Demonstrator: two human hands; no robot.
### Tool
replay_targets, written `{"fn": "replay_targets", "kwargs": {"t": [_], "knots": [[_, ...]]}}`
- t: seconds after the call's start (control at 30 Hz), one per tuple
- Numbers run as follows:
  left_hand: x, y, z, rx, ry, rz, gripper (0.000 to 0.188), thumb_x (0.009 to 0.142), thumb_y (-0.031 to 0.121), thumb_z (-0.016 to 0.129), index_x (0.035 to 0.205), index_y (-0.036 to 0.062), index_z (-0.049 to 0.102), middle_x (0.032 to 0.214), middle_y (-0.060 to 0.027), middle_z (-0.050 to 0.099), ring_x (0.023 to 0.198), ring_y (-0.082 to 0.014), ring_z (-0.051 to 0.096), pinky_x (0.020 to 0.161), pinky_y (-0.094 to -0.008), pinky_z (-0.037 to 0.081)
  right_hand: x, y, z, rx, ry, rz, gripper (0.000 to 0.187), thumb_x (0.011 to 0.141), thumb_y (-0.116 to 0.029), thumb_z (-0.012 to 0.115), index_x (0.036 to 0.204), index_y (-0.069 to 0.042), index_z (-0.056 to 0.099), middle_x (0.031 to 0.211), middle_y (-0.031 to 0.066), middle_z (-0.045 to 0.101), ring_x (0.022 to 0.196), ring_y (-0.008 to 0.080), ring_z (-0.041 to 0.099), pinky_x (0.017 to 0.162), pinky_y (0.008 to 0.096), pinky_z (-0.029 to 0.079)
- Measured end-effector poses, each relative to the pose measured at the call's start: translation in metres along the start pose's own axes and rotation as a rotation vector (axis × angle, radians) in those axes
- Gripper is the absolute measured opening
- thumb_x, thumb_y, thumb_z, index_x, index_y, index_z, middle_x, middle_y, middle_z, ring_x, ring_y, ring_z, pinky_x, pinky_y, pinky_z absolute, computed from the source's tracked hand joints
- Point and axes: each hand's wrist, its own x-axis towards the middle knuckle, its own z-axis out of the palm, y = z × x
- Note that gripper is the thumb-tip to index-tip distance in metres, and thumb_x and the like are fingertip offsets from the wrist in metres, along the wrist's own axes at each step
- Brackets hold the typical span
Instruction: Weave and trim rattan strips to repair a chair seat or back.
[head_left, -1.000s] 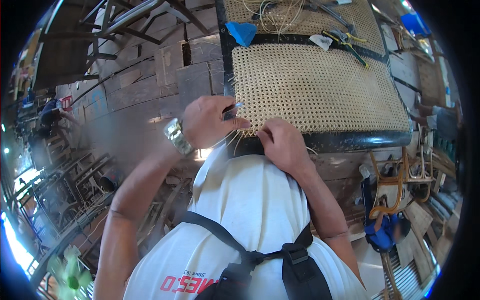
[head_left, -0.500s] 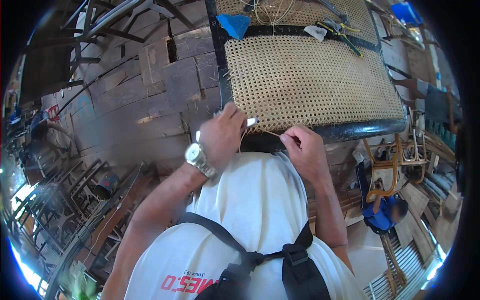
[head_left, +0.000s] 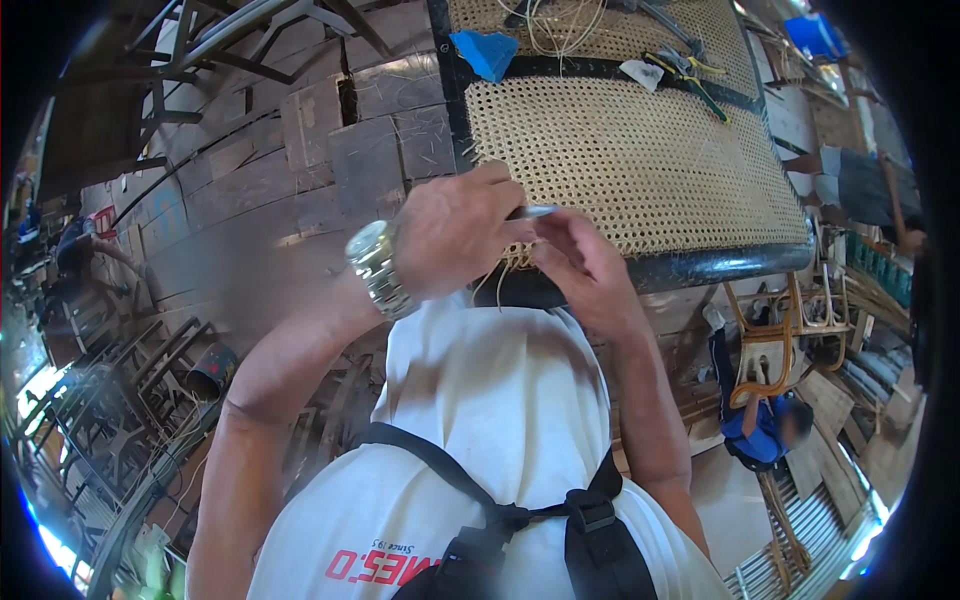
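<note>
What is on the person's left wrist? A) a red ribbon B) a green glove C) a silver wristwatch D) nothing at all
C: a silver metal wristwatch wraps the wrist just behind the left hand, which is raised at the near edge of the woven cane seat beside the right hand.

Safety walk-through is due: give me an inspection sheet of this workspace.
Surface: woven cane panel in a black frame, frame rail nearest the person.
Job's things: slim metal tool at the panel's near edge; loose cane strands hanging there.
Clutter: blue triangular scrap, green-handled pliers, coiled cane.
Grips: left hand closed on the tool; right hand pinching beside it.
Cables: nothing seen.
Surroundings: plank floor, chair frames, another person seated.
</note>
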Motion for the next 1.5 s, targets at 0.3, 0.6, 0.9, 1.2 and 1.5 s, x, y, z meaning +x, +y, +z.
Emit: {"fn": "replay_targets", "kwargs": {"t": [0.3,0.6,0.9,1.2,1.5], "knots": [[-0.017,-0.023,0.021,0.212,-0.142,-0.2,0.032,0.1,0.036,0.053,0.101,0.0053,0.061,0.086,-0.0173,0.067,0.082,-0.0395,0.067,0.069,-0.0492,0.052,0.002,0.01,0.005,-0.234,0.161,0.056,0.015,0.096,-0.011,0.068,0.097,0.004,0.066,0.094,0.0076,0.064,0.078,0.0126,0.062,0.07,0.0272,0.052],[-0.022,-0.012,0.023,0.354,-0.311,-0.113,0.019,0.095,0.026,0.061,0.093,0.0071,0.065,0.079,-0.0184,0.07,0.078,-0.0377,0.071,0.069,-0.05,0.054,0.009,0.013,0.003,-0.731,0.18,-0.053,0.013,0.081,-0.009,0.073,0.08,0.004,0.068,0.088,0.0151,0.058,0.08,0.0287,0.063,0.075,0.0379,0.052],[-0.006,0.002,0.021,0.317,-0.353,-0.025,0.016,0.087,0.012,0.061,0.096,-0.0008,0.065,0.083,-0.019,0.072,0.079,-0.0351,0.074,0.068,-0.0441,0.058,0.021,-0.003,0.001,-0.792,0.077,0.096,0.013,0.078,-0.01,0.072,0.075,0.003,0.069,0.089,0.0172,0.062,0.081,0.0328,0.064,0.077,0.0408,0.051],[-0.015,-0.023,0.04,0.08,-0.372,-0.334,0.03,0.097,0.035,0.06,0.093,0.0056,0.062,0.079,-0.02,0.069,0.082,-0.0418,0.069,0.069,-0.0528,0.053,0.013,0.001,0.01,-0.985,0.069,-0.15,0.015,0.083,-0.01,0.072,0.082,0.004,0.068,0.089,0.0171,0.06,0.08,0.0323,0.063,0.072,0.0407,0.05],[-0.01,-0.029,0.04,0.133,-0.373,-0.221,0.028,0.095,0.038,0.062,0.095,0.0105,0.069,0.086,-0.0192,0.071,0.083,-0.0405,0.07,0.072,-0.0516,0.055,0.008,0.012,0.012,-0.868,0.087,-0.098,0.01,0.084,-0.006,0.07,0.084,0.003,0.066,0.095,0.0165,0.059,0.09,0.0345,0.061,0.082,0.0429,0.05]]}}
